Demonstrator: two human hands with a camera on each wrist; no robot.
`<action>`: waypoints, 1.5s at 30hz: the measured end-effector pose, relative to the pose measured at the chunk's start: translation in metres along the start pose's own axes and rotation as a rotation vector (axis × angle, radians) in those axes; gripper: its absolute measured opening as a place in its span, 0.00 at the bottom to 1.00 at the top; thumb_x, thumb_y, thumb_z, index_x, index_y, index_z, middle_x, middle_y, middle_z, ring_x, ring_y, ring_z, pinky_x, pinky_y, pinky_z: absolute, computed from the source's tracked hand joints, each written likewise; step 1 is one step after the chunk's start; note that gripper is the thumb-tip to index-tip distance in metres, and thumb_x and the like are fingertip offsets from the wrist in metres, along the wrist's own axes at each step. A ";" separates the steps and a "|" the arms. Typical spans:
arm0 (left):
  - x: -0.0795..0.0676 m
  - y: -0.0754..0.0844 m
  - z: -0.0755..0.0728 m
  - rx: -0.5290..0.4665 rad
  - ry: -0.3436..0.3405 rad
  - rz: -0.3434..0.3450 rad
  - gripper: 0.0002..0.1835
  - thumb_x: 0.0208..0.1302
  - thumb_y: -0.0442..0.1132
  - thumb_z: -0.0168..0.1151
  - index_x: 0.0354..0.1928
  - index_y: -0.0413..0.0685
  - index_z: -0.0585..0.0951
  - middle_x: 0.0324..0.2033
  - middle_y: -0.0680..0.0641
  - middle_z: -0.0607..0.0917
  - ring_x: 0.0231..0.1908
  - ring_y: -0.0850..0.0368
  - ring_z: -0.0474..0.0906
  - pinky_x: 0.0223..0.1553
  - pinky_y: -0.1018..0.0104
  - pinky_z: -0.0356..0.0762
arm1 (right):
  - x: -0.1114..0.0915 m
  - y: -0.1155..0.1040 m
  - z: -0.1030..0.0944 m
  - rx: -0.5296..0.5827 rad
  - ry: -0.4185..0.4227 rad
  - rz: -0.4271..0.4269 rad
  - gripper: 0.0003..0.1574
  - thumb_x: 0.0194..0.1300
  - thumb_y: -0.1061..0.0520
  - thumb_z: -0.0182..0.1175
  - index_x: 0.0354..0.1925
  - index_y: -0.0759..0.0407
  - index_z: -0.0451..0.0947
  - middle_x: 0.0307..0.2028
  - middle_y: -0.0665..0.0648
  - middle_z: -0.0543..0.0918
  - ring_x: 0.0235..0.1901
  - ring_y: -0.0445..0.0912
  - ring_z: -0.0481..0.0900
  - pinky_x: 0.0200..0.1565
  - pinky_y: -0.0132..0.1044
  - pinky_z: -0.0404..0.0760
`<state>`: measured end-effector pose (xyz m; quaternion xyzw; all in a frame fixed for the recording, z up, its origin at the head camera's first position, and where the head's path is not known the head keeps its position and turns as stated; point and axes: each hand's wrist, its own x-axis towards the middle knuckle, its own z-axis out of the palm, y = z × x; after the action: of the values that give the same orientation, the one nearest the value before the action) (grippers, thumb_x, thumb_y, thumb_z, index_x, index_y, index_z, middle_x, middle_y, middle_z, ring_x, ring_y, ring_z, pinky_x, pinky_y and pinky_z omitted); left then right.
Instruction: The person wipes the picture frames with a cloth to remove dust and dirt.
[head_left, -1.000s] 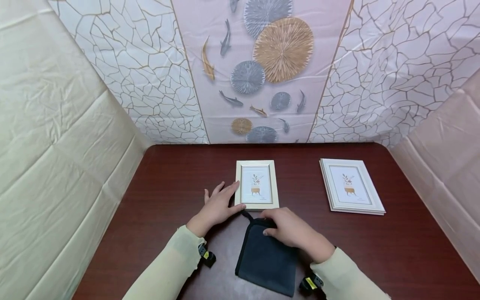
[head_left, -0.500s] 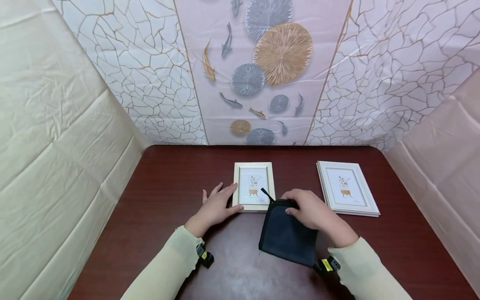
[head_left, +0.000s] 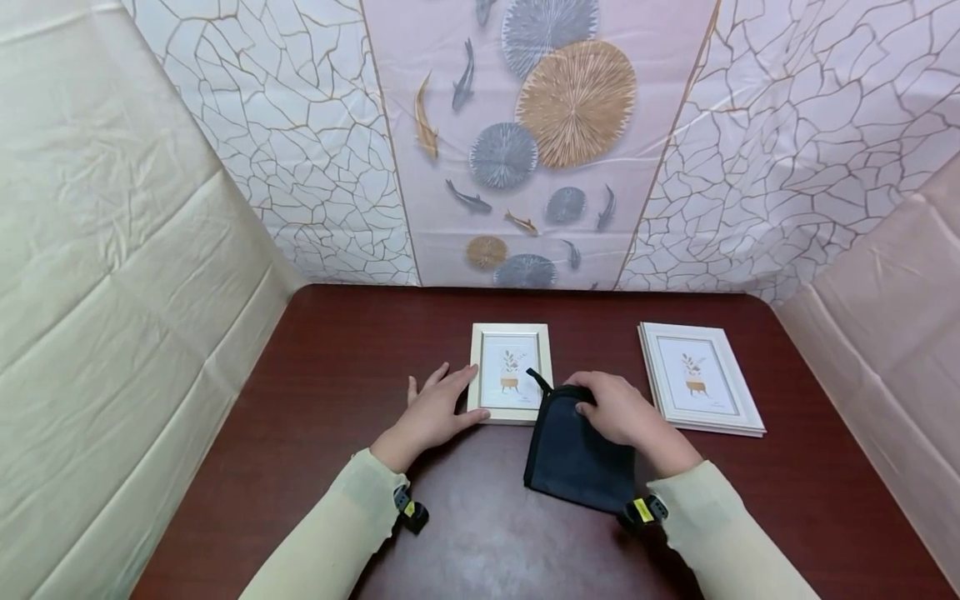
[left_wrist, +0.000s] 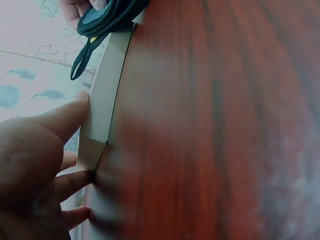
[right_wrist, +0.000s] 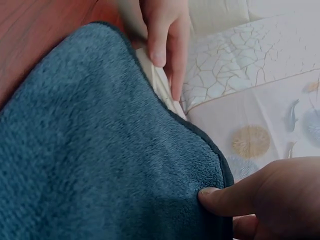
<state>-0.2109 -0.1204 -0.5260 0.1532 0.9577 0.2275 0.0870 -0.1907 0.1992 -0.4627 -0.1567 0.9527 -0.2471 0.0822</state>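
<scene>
A cream picture frame [head_left: 510,415] with a potted-plant print lies face up on the table in the head view. My left hand [head_left: 429,417] touches its lower left corner, thumb on the near edge and fingers spread along the left side. In the left wrist view that thumb presses the frame's side [left_wrist: 106,95]. My right hand [head_left: 617,408] pinches the top edge of a dark blue cleaning cloth [head_left: 577,454] with black binding and a hanging loop. The cloth covers the frame's lower right corner. Its plush face [right_wrist: 115,140] fills much of the right wrist view.
A stack of white picture frames [head_left: 705,379] lies to the right, beyond my right hand. The dark red-brown wooden table [head_left: 345,350] ends at a patterned cloth backdrop [head_left: 525,167]. Pale cloth walls [head_left: 112,292] close off both sides.
My right hand has lifted the cloth away from the near table and carried it right and forward to the frame's lower right corner. The left hand has stayed on the frame.
</scene>
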 end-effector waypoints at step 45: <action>0.005 0.008 -0.015 0.013 -0.049 -0.025 0.47 0.71 0.65 0.73 0.86 0.63 0.66 0.85 0.54 0.62 0.85 0.40 0.51 0.74 0.16 0.38 | -0.026 -0.041 0.044 -0.422 0.156 -0.133 0.23 0.79 0.55 0.68 0.67 0.62 0.86 0.67 0.67 0.80 0.60 0.64 0.84 0.44 0.56 0.89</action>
<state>-0.2173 -0.1178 -0.5093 0.1471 0.9586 0.2162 0.1125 -0.1454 0.1544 -0.4780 -0.2133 0.9743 -0.0589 -0.0428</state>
